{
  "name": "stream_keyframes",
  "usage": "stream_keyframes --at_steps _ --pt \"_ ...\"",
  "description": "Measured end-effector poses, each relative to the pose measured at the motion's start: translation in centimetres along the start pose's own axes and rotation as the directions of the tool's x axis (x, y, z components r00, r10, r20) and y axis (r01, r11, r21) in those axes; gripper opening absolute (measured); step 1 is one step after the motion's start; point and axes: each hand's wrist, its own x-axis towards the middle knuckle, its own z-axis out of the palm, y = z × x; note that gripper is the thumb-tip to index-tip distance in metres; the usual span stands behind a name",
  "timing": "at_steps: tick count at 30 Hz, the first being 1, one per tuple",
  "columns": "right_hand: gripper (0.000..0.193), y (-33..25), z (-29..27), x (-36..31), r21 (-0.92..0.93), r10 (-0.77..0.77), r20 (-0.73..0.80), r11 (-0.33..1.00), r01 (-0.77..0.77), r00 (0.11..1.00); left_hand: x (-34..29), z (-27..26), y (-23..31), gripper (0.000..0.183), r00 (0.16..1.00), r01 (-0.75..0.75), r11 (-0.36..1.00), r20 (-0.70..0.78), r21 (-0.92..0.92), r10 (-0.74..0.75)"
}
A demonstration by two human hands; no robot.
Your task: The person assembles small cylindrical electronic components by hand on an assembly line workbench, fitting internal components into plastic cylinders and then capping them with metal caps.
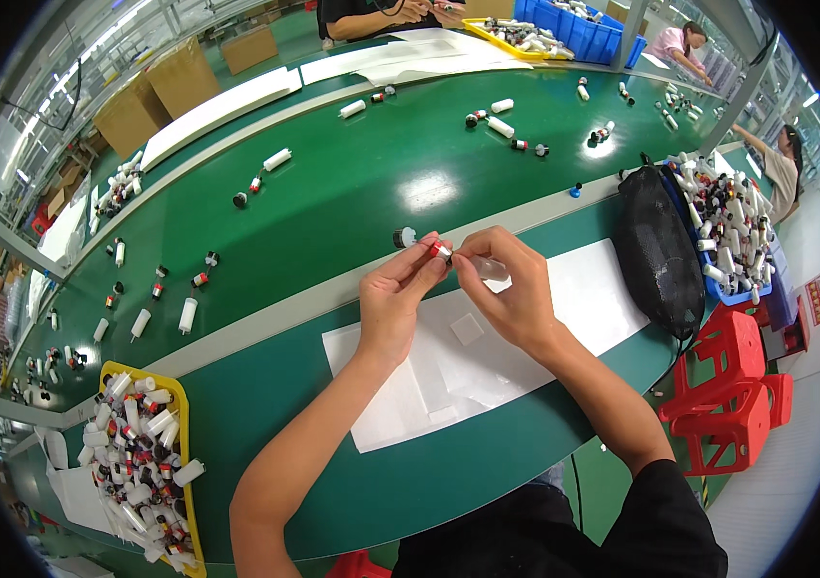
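In front of me, above the white sheet, both hands meet fingertip to fingertip. My left hand (392, 301) pinches a small red part (440, 249) with a pale and dark end. A short black-and-clear cap-like piece (404, 237) shows just beyond the left fingertips; whether it is held or lies on the bench edge, I cannot tell. My right hand (518, 297) is closed round a translucent white tube (490, 270), its fingertips against the red part. Fingers partly hide where the pieces meet.
White paper (545, 308) lies under my hands. Yellow tray (188, 462) of white tubes is at left; blue bin (718, 279) of similar parts and black mesh bag (658, 250) at right. Loose parts dot the green belt (333, 212). Red stools (732, 424) stand right; people work beyond.
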Motion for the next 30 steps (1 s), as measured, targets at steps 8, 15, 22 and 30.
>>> stream_keyframes --at_steps 8,15,22,30 --pt "0.013 0.6 0.5 -0.2 -0.062 -0.062 0.046 0.996 0.065 0.997 0.0 0.7 1.0 0.028 0.996 -0.011 0.997 -0.092 0.077 0.018" --pt "0.012 1.2 -0.8 -0.2 -0.077 0.06 0.117 0.996 -0.051 0.991 -0.1 0.4 0.3 0.022 0.997 -0.001 0.997 -0.073 0.081 0.007" --pt "0.019 -1.5 -3.9 -0.4 -0.439 -0.005 0.215 0.893 0.101 0.977 0.0 0.0 -0.6 0.022 0.993 -0.07 0.944 -0.068 0.321 0.096" --pt "0.021 -0.8 -2.3 -6.2 -0.446 0.086 0.398 0.888 0.111 0.913 0.1 0.6 -0.5 0.021 0.996 -0.058 0.94 -0.048 0.335 0.079"
